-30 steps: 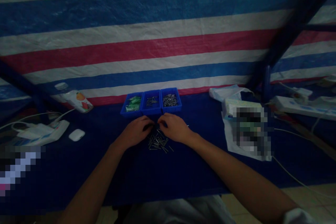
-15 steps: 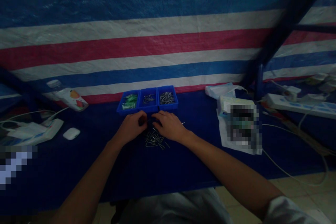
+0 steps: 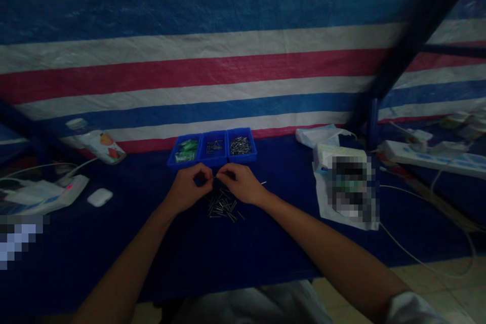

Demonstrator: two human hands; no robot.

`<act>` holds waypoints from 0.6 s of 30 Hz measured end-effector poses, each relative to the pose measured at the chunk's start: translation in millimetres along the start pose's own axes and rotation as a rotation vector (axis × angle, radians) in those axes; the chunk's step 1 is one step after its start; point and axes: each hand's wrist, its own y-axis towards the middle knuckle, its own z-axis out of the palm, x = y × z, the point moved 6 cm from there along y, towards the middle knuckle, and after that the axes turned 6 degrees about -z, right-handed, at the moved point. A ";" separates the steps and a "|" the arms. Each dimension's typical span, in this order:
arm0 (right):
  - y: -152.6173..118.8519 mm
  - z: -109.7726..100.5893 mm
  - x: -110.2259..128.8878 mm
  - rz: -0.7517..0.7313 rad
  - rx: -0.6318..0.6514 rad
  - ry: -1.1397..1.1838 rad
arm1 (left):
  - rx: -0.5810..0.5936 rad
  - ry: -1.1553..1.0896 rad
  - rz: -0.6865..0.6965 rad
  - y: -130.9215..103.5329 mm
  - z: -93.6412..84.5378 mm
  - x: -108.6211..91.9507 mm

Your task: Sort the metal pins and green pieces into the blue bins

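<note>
Left hand (image 3: 192, 182): thumb and fingertips are pressing together. Right hand (image 3: 243, 179): same, and its tips are nearly meeting the left's. Both seem to be pinching one thin part (image 3: 214, 177); too small and dark to identify. That part is sitting above the table, just past the far side of the pin pile (image 3: 222, 207), my landmark.

Step in hand, my read: fine two-handed fingertip work on a single piece. Next move is calling for a steady pinch and well-aligned tips; a part this thin could easily be slipping.

Outward: one loose pin (image 3: 241, 216) is lying just right of the pile, another (image 3: 263, 183) farther right and beyond. Past the pile, three blue bins are standing in a row: left bin (image 3: 178, 163) is holding green packets, middle bin (image 3: 213, 160) a few dark pins, right bin (image 3: 243, 158) many shiny ones. Well left of the pile, a white case (image 3: 99, 197) is lying on the table (image 3: 284, 248).
</note>
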 end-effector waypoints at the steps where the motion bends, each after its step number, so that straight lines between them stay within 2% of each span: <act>1: -0.2 0.0 -0.4 0.013 -0.004 0.015 | 0.004 0.005 0.001 -0.1 0.1 -1.1; 5: 0.9 -1.1 -8.2 0.116 -0.043 0.115 | -0.040 -0.011 -0.004 -0.4 -5.7 -5.6; 10: 2.1 3.8 -23.9 0.340 -0.057 0.371 | -0.134 0.049 -0.017 1.2 -24.9 -4.7; 12: 1.3 5.6 -25.1 0.404 -0.072 0.474 | -0.091 0.100 -0.047 2.4 -29.1 0.6; 18: 5.4 -0.3 -23.8 0.490 -0.125 0.563 | 0.197 0.224 -0.132 0.3 -24.0 18.2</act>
